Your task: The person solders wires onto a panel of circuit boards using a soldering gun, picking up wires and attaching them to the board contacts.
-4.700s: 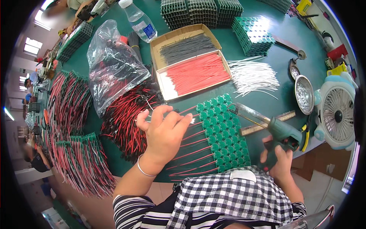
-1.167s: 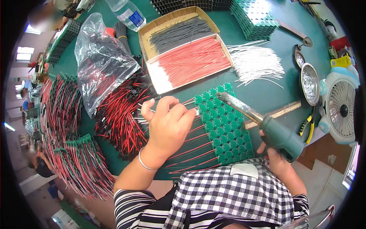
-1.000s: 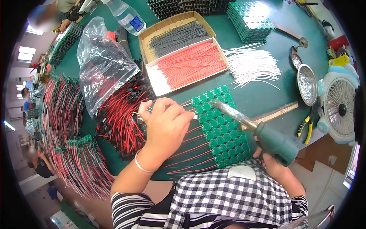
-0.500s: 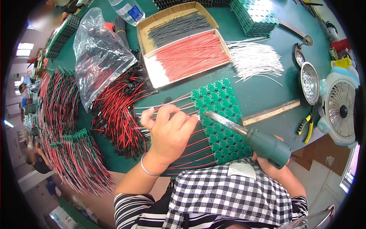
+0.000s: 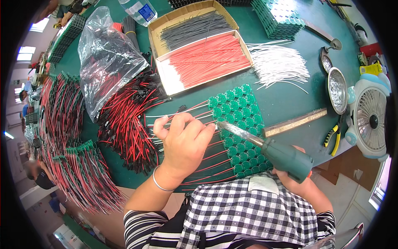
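Note:
A green circuit board panel (image 5: 244, 143) made of many round pieces lies in front of me, with red, white and black wires (image 5: 213, 166) running out from its left edge. At that edge, my left hand (image 5: 182, 139) is closed in a pinch on a thin wire, mostly hidden by the fingers. My right hand (image 5: 286, 176) grips a soldering iron (image 5: 288, 159) by its thick green handle. The iron's metal tip meets the panel's left edge right beside my left fingertips; whether it touches the wire is too small to tell.
Behind the panel stands a cardboard box (image 5: 168, 79) of red and grey wires, with loose white wires (image 5: 282, 64) beside it. Red-black cables (image 5: 128, 120) and a plastic bag (image 5: 107, 62) lie left. Right are a wooden bar (image 5: 294, 122), metal bowl (image 5: 336, 91), pliers (image 5: 332, 137) and fan (image 5: 370, 118).
The soldering iron has shifted slightly left, its tip moving from the panel's surface to the edge by my left fingertips. My left hand has hardly moved.

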Available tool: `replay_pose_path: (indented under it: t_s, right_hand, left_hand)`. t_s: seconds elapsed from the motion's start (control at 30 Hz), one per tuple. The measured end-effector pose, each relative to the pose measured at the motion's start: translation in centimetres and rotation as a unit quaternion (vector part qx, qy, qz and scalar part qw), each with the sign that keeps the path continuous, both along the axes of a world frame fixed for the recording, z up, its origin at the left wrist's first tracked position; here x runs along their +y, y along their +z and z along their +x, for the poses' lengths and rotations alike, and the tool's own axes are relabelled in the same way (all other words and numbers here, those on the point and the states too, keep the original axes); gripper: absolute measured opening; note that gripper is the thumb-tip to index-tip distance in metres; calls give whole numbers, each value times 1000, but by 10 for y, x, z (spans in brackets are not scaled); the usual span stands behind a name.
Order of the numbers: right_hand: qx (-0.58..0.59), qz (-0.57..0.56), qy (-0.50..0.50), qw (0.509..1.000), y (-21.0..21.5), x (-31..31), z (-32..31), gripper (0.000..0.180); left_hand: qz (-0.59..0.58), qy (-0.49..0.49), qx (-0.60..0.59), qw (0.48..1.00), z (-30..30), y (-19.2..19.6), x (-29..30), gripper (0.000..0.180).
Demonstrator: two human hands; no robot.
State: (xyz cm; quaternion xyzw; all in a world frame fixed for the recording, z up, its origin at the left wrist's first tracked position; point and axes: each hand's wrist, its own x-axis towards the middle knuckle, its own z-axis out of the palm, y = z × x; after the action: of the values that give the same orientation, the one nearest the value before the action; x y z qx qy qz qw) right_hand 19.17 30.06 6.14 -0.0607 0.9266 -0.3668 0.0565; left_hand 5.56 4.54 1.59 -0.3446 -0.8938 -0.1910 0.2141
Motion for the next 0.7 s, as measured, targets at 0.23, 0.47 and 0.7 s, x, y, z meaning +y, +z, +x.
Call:
replay_pose_path:
  t_s: [0.23, 0.47, 0.7]
  right_hand:
    - [-134, -100, -122, 978, -5, 15, 18, 21]
    - [221, -202, -359, 884, -5, 38, 23, 37]
    - [218, -49, -463, 857, 2, 82, 39, 32]
  left_hand:
    - [1, 0, -1, 1000, -1, 0, -1, 10]
    - [11, -1, 8, 1000, -2, -6, -2, 9]
    - [11, 1, -5, 1000, -5, -8, -6, 13]
